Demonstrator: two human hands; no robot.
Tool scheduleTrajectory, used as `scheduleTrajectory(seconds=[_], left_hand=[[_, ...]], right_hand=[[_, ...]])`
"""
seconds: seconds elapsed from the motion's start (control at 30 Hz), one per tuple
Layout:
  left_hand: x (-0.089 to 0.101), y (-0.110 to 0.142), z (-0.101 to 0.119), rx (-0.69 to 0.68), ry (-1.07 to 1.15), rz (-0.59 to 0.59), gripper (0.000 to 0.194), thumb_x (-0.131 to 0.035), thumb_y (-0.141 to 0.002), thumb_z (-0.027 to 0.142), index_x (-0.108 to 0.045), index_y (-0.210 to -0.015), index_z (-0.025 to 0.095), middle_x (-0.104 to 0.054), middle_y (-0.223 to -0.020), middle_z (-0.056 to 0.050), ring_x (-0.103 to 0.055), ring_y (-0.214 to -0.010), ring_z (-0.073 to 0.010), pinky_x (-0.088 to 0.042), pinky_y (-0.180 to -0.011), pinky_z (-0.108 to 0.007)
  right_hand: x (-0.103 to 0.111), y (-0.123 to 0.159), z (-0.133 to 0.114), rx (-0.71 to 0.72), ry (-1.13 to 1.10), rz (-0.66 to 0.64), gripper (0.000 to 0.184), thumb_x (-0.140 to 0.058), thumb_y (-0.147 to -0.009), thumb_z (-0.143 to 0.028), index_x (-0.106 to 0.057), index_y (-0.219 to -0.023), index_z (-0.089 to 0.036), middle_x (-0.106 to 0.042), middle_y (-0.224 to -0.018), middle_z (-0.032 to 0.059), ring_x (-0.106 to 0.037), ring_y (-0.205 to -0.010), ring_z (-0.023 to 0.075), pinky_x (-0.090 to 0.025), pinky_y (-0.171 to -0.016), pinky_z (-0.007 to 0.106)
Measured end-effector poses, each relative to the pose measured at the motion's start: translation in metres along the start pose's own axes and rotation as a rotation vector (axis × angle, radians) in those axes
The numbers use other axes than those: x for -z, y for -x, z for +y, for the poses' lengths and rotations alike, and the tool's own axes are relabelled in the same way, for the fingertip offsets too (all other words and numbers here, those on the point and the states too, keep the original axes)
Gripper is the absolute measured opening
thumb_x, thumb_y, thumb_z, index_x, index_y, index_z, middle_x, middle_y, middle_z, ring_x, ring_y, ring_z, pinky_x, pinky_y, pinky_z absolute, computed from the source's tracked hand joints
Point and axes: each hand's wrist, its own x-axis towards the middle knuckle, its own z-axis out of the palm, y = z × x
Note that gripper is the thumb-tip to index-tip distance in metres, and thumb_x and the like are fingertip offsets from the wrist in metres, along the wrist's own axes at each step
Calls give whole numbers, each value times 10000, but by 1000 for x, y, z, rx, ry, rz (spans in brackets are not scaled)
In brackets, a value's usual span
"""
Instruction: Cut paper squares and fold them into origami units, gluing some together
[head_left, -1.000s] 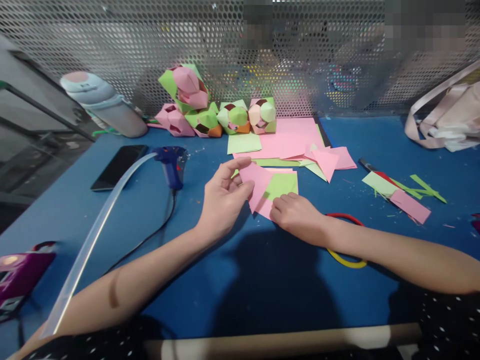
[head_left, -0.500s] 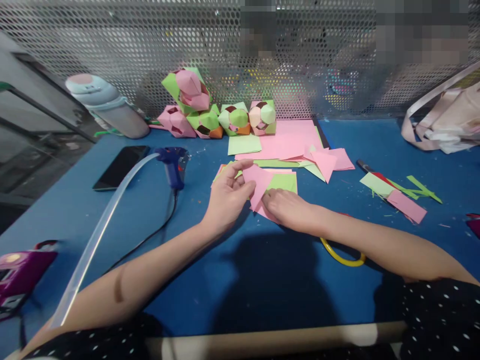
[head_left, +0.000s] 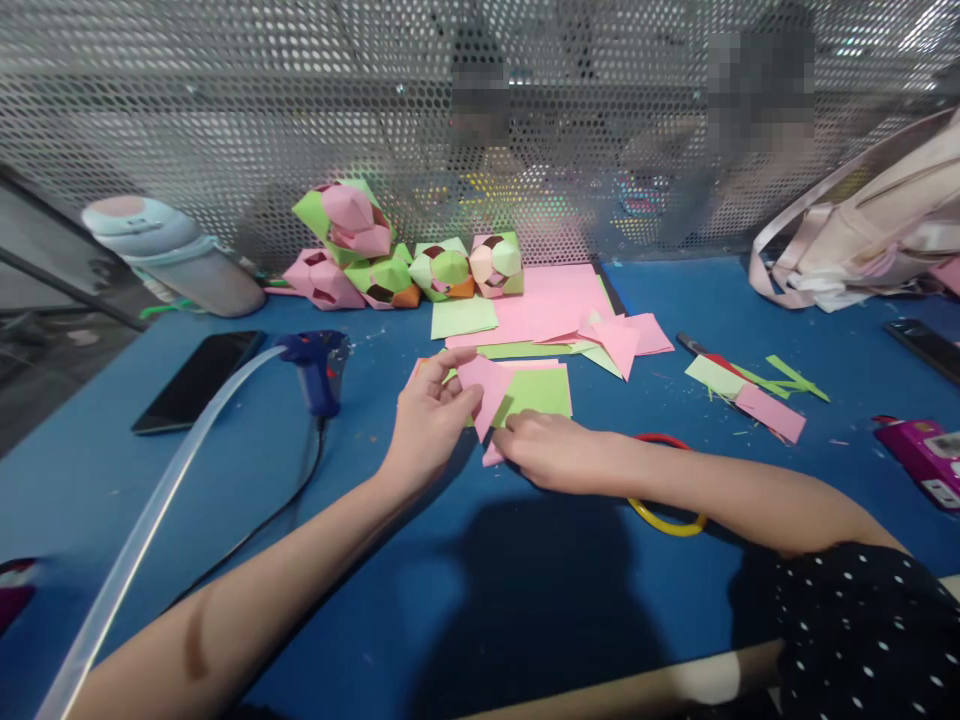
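Observation:
My left hand (head_left: pixel 429 420) pinches a folded piece of pink paper (head_left: pixel 487 392) between thumb and fingers, its flap raised off the table. My right hand (head_left: pixel 541 447) has its fingers curled in at the lower edge of the pink paper, where a small pink corner sticks out beside the fingertips. Its fingertips are partly hidden. Behind both hands lies a light green sheet (head_left: pixel 541 390) with pink edges showing under it. More coloured paper peeks out behind my left hand.
Folded paper balls (head_left: pixel 382 275) stand along the perforated metal screen (head_left: pixel 570 180). A blue glue gun (head_left: pixel 315 375) and phone (head_left: pixel 199 380) lie left. Pink sheets (head_left: pixel 540 300), a cutter (head_left: pixel 691 345), paper scraps (head_left: pixel 769 412) and a yellow-red ring (head_left: pixel 667 525) are nearby.
My right hand has slid left along the lower edge of the pink paper, closer to my left hand, which keeps its pinch. The view has turned right and tilted up.

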Motion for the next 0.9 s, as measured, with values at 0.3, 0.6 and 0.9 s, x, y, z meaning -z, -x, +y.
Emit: scheduleTrajectory(seconds=[0.3, 0.6, 0.9], left_hand=[[-8, -1, -6, 136, 25, -78, 436, -651, -719, 148, -585, -1150, 169, -577, -789, 11, -524, -657, -91, -405, -586, -195], [-40, 13, 5, 160, 157, -349, 435, -628, -755, 147, -526, -1177, 167, -630, -1038, -58, -616, -875, -140, -488, -714, -235], [-32, 14, -1, 70, 45, -389, 368, -575, -844, 227, -476, -1197, 187, -520, -1272, -114, -639, -820, -134, -556, -716, -312]], right_hand=[[46, 123, 51, -443, 286, -55, 241, -471, -784, -15, -639, -908, -136, -634, -891, 106, -579, -860, 233, -410, -725, 345], [28, 79, 50, -589, -761, 202, 401, -548, -875, -443, -568, -1164, -166, -688, -845, 48, -604, -586, 117, -467, -537, 246], [14, 37, 102, -650, -955, 371, 157, -554, -854, -261, -577, -746, -151, -550, -482, -27, -470, -392, 62, -386, -401, 184]])
